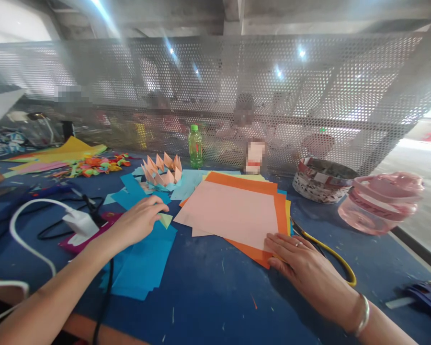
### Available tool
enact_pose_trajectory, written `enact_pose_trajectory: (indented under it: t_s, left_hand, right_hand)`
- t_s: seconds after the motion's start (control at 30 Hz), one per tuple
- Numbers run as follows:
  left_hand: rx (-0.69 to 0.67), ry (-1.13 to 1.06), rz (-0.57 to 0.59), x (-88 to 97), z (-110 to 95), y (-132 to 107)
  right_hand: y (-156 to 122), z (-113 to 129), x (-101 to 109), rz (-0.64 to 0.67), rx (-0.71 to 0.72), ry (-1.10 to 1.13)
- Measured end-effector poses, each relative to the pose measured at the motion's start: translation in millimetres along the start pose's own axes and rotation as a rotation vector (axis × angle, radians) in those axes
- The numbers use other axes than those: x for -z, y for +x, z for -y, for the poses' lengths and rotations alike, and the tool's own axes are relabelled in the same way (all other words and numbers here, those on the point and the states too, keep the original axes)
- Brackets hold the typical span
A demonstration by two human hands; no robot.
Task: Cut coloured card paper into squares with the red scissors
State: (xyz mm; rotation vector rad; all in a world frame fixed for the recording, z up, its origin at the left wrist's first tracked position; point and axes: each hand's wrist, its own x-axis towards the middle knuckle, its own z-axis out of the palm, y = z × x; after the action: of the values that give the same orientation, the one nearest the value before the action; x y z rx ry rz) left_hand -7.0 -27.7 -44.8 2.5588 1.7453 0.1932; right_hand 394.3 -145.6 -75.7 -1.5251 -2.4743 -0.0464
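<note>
My left hand (146, 218) is closed, its fingertips pinching a small pale green paper piece (166, 220) above blue paper sheets (143, 268). My right hand (297, 256) lies flat with its fingers stretched over the near right corner of a paper stack. Pink sheets (233, 208) are on top of that stack, and orange sheets (244, 179) stick out beneath them. Beside my right hand is a tool with a yellow handle (335, 254), partly covered by the hand. Behind the blue paper stands a ring of folded peach paper points (162, 171).
A green-capped bottle (195, 147) stands before a perforated metal screen (208, 91). To the right are a newspaper-covered basket (321, 179) and a pink bottle (380, 203). A white charger (81, 224) with cables lies left, near colourful folded paper pieces (96, 165). Blurred people show behind the screen.
</note>
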Motion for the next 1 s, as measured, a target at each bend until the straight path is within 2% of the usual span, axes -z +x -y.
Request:
enact_pose_trajectory:
  t_s: [0.13,0.23,0.5,0.6,0.77,1.0]
  left_hand:
    - [-0.036,-0.034,0.091,3.9,2.9,17.6]
    - [-0.042,-0.048,0.118,7.2,3.9,22.8]
    - [-0.003,-0.086,0.099,32.8,-1.7,13.8]
    - [-0.034,-0.135,0.144,40.4,-1.7,6.0]
    - [-0.070,-0.201,0.201,31.3,1.1,-3.2]
    - [-0.045,-0.230,0.076,16.0,-5.1,2.8]
  right_hand:
    - [0.0,-0.1,0.3,0.005,-0.005,0.025]
    - [0.0,-0.2,0.5,-0.006,-0.006,0.035]
    - [0.4,1.3,-2.8,-0.048,0.006,-0.059]
    - [-0.2,2.5,-5.6,-0.060,-0.004,-0.129]
    - [0.6,3.9,-6.2,-0.084,-0.016,-0.179]
    - [5.0,4.6,2.3,-0.074,-0.021,-0.246]
